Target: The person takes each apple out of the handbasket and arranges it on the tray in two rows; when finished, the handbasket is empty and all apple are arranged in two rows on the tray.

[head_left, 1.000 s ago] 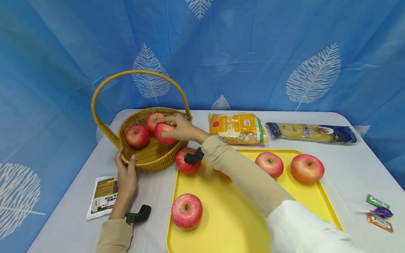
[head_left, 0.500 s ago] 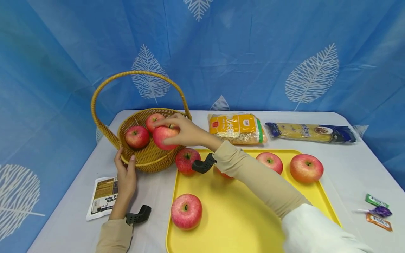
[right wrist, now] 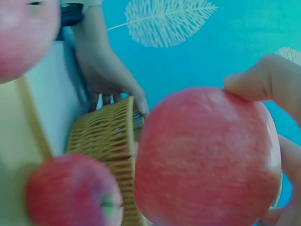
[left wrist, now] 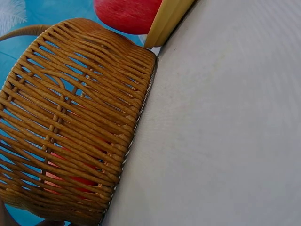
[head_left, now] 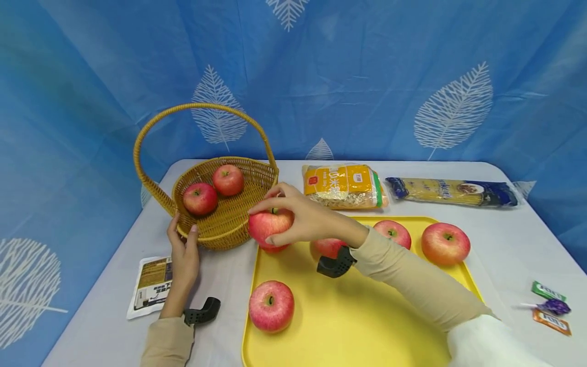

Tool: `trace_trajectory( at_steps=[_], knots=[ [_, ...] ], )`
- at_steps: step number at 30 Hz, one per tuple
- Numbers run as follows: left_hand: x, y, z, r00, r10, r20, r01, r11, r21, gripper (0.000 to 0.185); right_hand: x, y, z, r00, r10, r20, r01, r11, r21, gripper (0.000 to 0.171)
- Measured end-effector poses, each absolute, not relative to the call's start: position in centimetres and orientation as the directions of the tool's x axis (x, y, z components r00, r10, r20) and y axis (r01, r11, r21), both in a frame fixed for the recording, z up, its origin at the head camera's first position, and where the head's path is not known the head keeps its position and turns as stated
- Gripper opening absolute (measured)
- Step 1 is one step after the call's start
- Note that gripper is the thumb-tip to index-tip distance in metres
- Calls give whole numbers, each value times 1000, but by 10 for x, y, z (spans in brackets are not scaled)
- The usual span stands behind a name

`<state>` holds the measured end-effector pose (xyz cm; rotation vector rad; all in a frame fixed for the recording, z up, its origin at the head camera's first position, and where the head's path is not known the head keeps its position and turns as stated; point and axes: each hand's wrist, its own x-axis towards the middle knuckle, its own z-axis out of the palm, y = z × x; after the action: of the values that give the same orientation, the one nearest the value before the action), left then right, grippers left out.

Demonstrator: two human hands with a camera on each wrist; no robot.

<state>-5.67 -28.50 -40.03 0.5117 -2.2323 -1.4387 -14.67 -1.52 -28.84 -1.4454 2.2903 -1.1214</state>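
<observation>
- We see the right hand with its fingers curled around a red apple, which it holds in the air over the far left corner of the yellow tray, just beside the basket.
- The held apple is round, with smooth shiny skin, red with pale pink and yellowish streaks; its short stem points up between the fingers.
- In the right wrist view the same apple fills the picture, and a fingertip presses on its top.
- The left hand rests on the near rim of the basket, fingers straight against the wicker wall and thumb on the rim.
- The basket is woven from golden rattan strips, round and shallow, with a high arched handle; two more apples lie inside.
- The tray is flat, smooth plastic with a raised edge and rounded corners; more apples lie on it.
- The table has a plain pale cloth.
</observation>
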Motion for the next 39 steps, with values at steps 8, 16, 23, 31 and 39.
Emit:
trace_trajectory(
  at_steps=[8, 16, 23, 31, 39],
  knots=[
    [-57, -283, -399, -845, -509, 162, -63, 396, 916, 56, -131, 37, -309, -456, -871, 185, -718, 237, -654, 50],
    [-58, -285, -400, -841, -516, 161, -69, 398, 915, 55, -107, 77, -326, -511, -840, 180, -694, 280, -663, 50],
    [-56, -284, -399, -844, -513, 158, -74, 402, 913, 55, -88, 95, -338, -507, -830, 233, -774, 319, -548, 55],
    [-57, -283, -399, -846, -511, 150, -82, 404, 911, 55, -72, 103, -353, -499, -829, 252, -811, 344, -473, 53],
    [-56, -283, -399, -844, -513, 156, -78, 406, 910, 55, -64, 103, -364, -524, -805, 280, -812, 372, -449, 54]
  ],
)
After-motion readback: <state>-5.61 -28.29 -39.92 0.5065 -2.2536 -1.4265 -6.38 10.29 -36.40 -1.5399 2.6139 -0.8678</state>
